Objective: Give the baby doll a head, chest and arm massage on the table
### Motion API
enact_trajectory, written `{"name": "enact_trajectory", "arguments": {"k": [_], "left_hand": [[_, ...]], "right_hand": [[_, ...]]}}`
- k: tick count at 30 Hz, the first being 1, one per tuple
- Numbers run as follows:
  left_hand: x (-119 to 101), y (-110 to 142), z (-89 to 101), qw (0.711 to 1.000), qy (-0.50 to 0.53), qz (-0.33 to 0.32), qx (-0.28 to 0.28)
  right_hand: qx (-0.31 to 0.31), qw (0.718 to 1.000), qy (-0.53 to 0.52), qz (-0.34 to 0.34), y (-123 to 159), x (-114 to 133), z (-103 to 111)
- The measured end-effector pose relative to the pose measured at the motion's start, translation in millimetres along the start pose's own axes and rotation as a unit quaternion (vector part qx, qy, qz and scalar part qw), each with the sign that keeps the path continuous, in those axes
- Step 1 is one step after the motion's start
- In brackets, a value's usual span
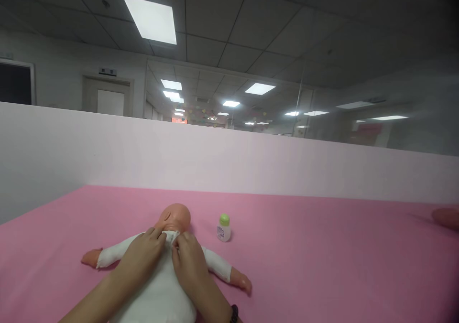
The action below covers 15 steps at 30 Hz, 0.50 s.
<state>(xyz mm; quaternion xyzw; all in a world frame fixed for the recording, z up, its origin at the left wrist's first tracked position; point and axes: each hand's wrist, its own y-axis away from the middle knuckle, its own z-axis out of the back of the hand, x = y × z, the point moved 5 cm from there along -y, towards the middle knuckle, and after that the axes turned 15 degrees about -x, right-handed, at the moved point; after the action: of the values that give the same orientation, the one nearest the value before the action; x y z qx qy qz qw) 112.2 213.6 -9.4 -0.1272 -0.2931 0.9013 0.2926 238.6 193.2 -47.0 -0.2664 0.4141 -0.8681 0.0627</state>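
Note:
A baby doll [178, 216] lies on its own with arms stretched out to both sides, dressed in a white long-sleeved top [154, 296]. My left hand [147, 247] rests at the left of the garment's neckline, its fingers curled and closed on the cloth. Across from it, my right hand [189, 256] pinches the other side of the neckline, just below the doll's head. The two hands are a short gap apart. Whether a fastener sits between the fingers is hidden.
A small clear bottle with a green cap [224, 228] stands right of the doll's head. Pink covering [322, 261] lies under everything, with a white partition [251, 163] behind. A brownish rounded object [446, 218] shows at the right edge.

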Motion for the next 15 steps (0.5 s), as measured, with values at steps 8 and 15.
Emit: {"name": "enact_trajectory", "arguments": {"k": [8,15], "left_hand": [[-3.8,1.0,-3.0,0.992,-0.109,-0.047,0.041],[-5.1,0.1,-7.5,0.995,-0.084,-0.024,0.047]], "right_hand": [[0.002,0.999,0.041,-0.026,-1.8,-6.8,0.4],[0.026,0.996,0.074,-0.052,-4.6,-6.8,3.9]]}}
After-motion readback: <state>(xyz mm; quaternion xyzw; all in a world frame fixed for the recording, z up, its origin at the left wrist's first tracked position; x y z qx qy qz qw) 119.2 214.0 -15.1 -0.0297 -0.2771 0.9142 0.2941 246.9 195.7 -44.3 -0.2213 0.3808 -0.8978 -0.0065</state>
